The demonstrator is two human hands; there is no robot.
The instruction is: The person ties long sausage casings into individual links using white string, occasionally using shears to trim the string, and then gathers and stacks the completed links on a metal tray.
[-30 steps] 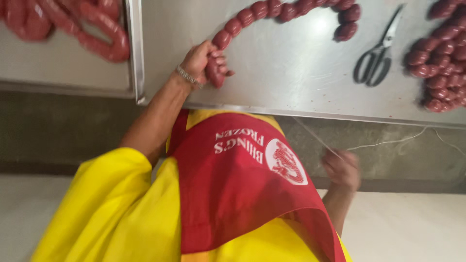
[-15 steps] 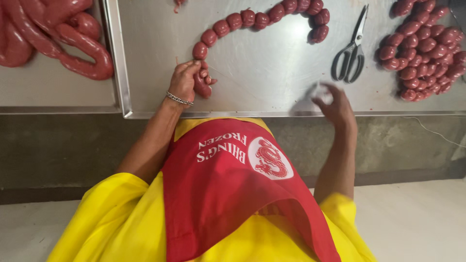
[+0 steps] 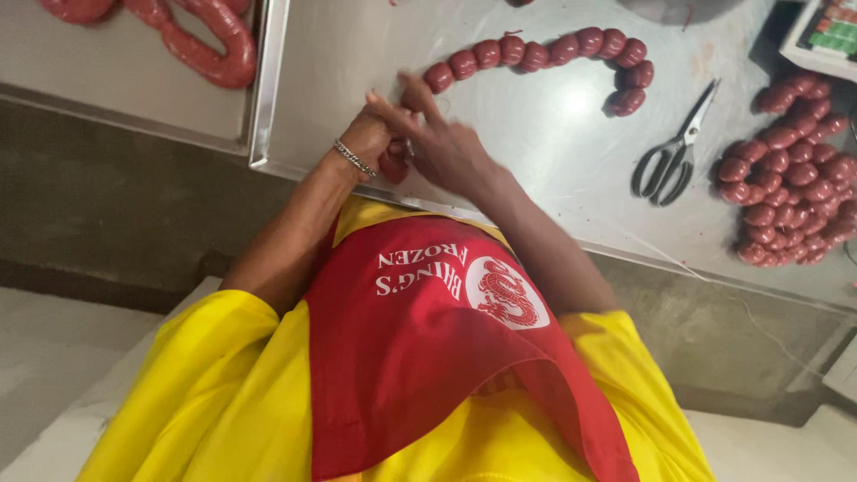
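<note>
1. Steel table (image 3: 553, 134) fills the upper frame; a raised metal tray edge (image 3: 268, 85) divides it from a second surface at the left.
2. Person's torso sits below the table: yellow shirt (image 3: 205, 402), red apron (image 3: 420, 357) with a white print.
3. Sausage chain (image 3: 536, 54), red, tied into short round links, curves across the table from the hands up and right, hooking down at its far end.
4. Heap of tied links (image 3: 790, 178) lies at the right edge, well apart from the hands.
5. Thick untied sausage (image 3: 210, 49) lies on the left surface, beyond the tray edge.
6. Left hand (image 3: 375, 143), metal bracelet (image 3: 354, 159) on the wrist, is closed around the near end of the chain; a red link shows just below the fingers.
7. Right hand (image 3: 446, 147) overlaps the left one, touching it, fingers partly spread, index finger pointing left over the same link. Motion blur; cannot tell whether it pinches anything.
8. Scissors (image 3: 671, 152), blades closed, lie between the chain and the heap, untouched.
9. Thin white string (image 3: 678, 263) trails along the near table edge.
</note>
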